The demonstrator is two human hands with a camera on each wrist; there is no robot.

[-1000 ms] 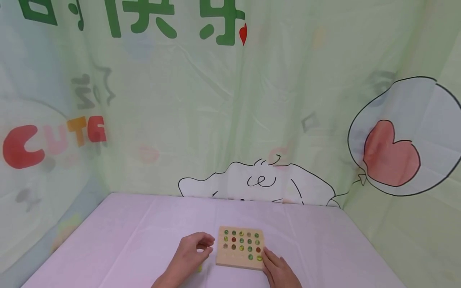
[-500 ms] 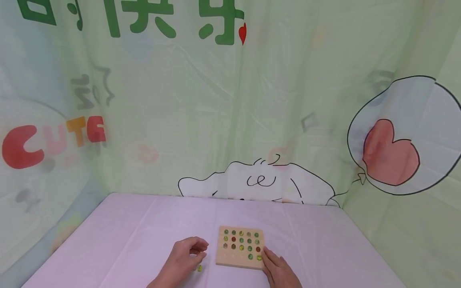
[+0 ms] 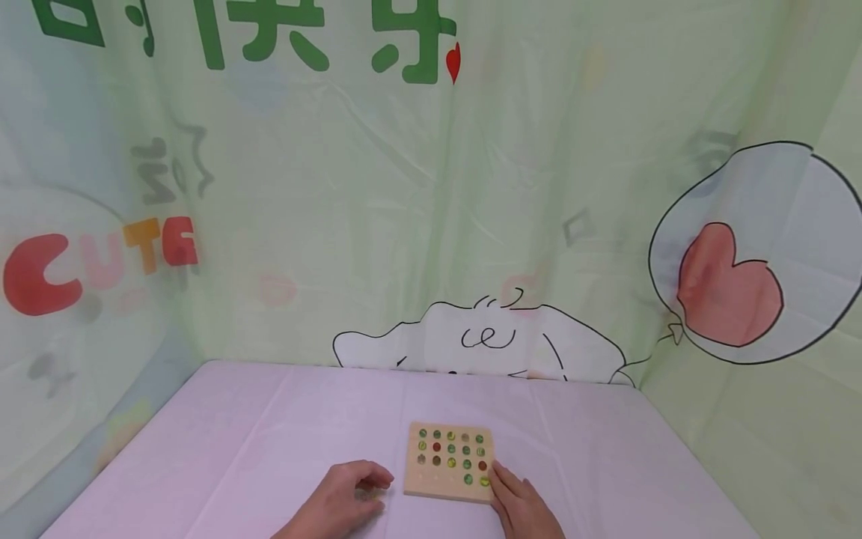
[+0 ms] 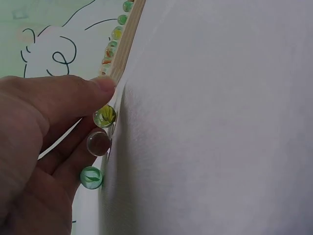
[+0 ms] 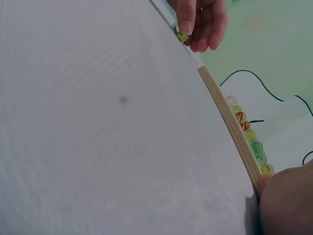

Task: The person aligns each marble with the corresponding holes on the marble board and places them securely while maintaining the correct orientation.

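Observation:
A light wooden board (image 3: 431, 488) lies on the table, with rows of glass marbles in its hollows; the front row holds two marbles at its right end, and its other hollows are bare. My left hand (image 3: 337, 498) is left of the board, thumb and fingers curved with a gap around loose marbles. In the left wrist view, a yellow-streaked marble (image 4: 104, 117) sits under the thumb tip, followed by a clear marble (image 4: 99, 144) and a green marble (image 4: 91, 177). My right hand (image 3: 525, 505) rests its fairly straight fingers against the board's right edge.
A pale pink-white cloth (image 3: 303, 419) covers the table. Printed curtains (image 3: 337, 224) stand around the back and sides, showing a line-drawn animal (image 3: 488, 340) and a heart balloon (image 3: 730, 292).
My left hand draws back left from the board, then lowers over the loose marbles, hiding a yellow-green one in the head view. The right hand and board stay in place.

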